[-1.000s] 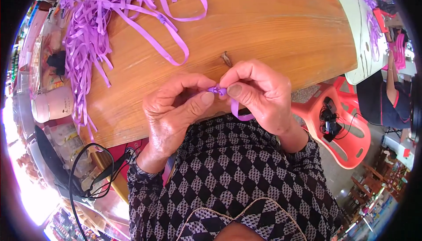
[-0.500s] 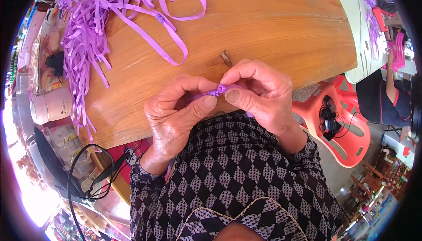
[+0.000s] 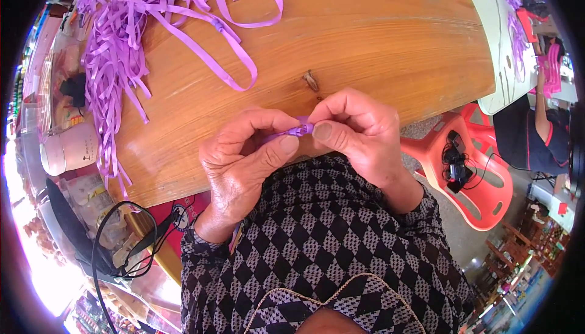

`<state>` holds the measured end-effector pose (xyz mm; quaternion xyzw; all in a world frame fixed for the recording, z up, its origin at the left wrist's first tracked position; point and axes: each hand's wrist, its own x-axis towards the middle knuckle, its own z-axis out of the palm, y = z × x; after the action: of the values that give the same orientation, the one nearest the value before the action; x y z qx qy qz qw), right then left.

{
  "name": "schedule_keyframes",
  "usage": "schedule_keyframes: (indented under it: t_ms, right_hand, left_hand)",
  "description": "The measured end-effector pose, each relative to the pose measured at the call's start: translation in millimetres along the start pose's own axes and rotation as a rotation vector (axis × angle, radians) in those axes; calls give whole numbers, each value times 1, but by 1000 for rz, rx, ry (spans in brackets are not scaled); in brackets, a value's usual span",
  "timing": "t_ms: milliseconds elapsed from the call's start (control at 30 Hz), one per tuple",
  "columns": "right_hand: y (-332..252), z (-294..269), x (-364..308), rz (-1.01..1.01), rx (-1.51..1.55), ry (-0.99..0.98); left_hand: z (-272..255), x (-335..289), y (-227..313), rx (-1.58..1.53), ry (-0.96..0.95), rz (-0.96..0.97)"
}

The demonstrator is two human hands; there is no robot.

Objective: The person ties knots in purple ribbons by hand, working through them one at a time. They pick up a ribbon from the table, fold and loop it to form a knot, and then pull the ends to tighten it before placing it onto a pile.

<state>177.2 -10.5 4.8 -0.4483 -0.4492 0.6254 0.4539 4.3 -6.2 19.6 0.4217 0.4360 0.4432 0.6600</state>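
Observation:
Over the table's near edge, both hands meet at a small purple plastic buckle [image 3: 300,130] on a purple lanyard. My left hand [image 3: 239,154] pinches its left end and strap between thumb and forefinger. Thumb and forefinger of my right hand [image 3: 359,142] close on the right end. The buckle's two halves lie end to end, touching; whether they are locked together I cannot tell. Most of the strap is hidden by my fingers. A large heap of purple lanyards [image 3: 116,60] covers the far left of the wooden table [image 3: 378,48], one loop reaching toward the middle.
A white tub [image 3: 72,148] and black cables [image 3: 125,267] are at the left. To the right stands a coral plastic stool [image 3: 436,157] with a black device and cord on it. Another person's arm [image 3: 540,105] shows at the far right beside a white table [image 3: 503,60].
The right half of the buckle has turned and come in line against the left half. Its round open end no longer shows. My right hand has shifted slightly left.

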Motion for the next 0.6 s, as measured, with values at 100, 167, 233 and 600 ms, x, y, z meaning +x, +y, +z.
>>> schedule_keyframes:
  t_ms: [100,167,233,600]
  right_hand:
    - [2,0,-2,1,111,45]
    - [-1,1,-4,5,112,91]
    - [-1,2,-5,5,94,81]
    - [1,5,-7,-153,-66,38]
  left_hand:
    - [-1,-1,-3,36,-13,22]
    - [-3,-1,-4,50,-12,9]
    - [-3,-1,-5,62,-11,24]
    - [-6,-2,-9,264,-19,166]
